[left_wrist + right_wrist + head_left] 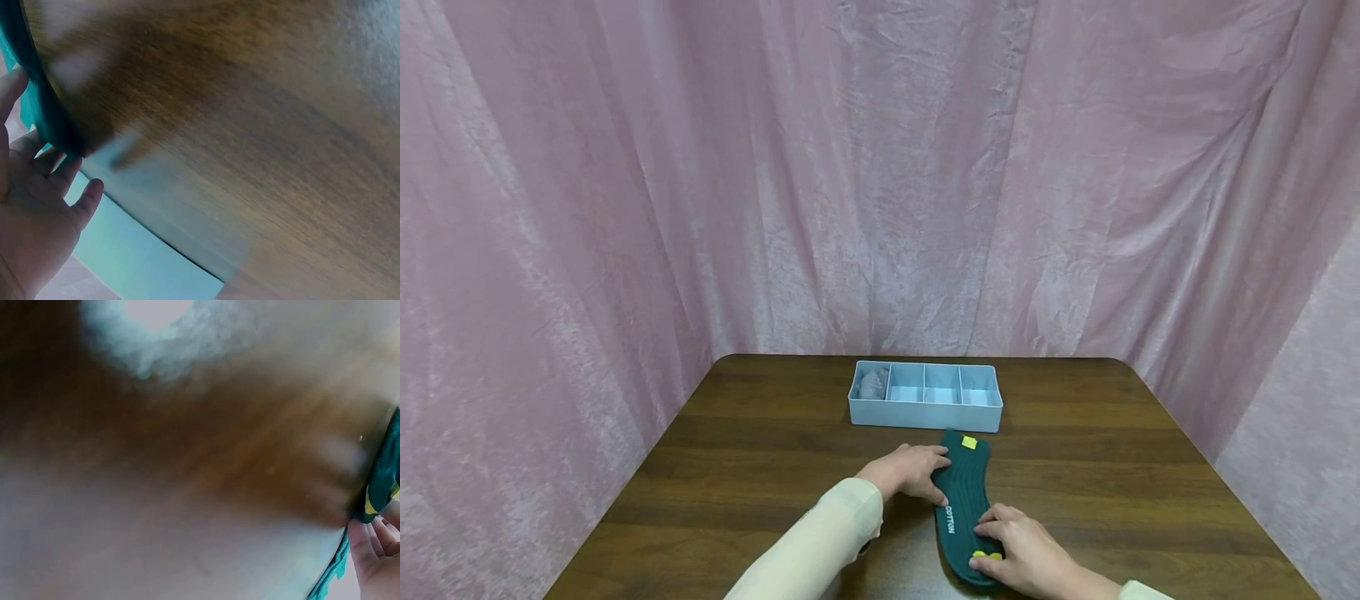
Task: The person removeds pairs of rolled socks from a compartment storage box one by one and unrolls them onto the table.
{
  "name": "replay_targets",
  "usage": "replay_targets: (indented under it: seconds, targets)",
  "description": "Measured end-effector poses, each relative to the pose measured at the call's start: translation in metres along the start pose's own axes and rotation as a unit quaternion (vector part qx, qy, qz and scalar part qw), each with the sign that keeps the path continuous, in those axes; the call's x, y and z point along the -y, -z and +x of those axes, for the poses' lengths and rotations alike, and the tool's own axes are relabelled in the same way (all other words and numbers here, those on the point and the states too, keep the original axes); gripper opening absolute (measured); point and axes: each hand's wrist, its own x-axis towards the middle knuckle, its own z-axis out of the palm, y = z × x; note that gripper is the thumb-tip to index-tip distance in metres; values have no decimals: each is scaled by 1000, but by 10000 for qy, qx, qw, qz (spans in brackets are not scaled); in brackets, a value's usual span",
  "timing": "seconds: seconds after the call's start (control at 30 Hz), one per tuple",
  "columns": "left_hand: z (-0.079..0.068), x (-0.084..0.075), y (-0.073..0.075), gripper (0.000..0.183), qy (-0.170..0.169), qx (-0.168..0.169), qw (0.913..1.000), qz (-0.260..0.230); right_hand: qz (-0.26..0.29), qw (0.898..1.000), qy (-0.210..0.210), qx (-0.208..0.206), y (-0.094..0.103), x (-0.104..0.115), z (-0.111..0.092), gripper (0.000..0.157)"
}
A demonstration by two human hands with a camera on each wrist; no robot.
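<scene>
A dark green ribbed sock (964, 487) lies flat on the table, with white "COTTON" lettering and yellow patches near its two ends. At the sock's left edge, my left hand (910, 471) rests with fingers spread, the fingertips and thumb touching the fabric. My right hand (1022, 550) touches the lower right part, thumb and fingertips on either side of a yellow patch. In the left wrist view, extended fingers meet the edge of the sock (53, 119). Only a strip of the sock (382, 475) shows in the right wrist view, beside the right fingertips.
Just beyond the sock's far end stands a light blue box (925, 415) split into several compartments. A grey fabric bundle (873, 384) sits in its leftmost compartment. The brown wooden table (760, 450) is backed by pink curtains (880, 183).
</scene>
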Motion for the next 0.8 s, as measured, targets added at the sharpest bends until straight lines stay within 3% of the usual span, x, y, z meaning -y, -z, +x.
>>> replay_targets:
  seconds: [0.3,0.47,0.8]
  targets:
    - [1,-3,-2,65,26,-16,9999,-102,-31,10000,3,-94,-3,4,-1,52]
    - [1,-4,-6,64,-29,-192,9998,-66,233,9995,61,-202,1,1,-2,51]
    - [-8,2,-11,62,-122,-564,9968,-549,796,9907,-398,-1030,16,-14,8,37]
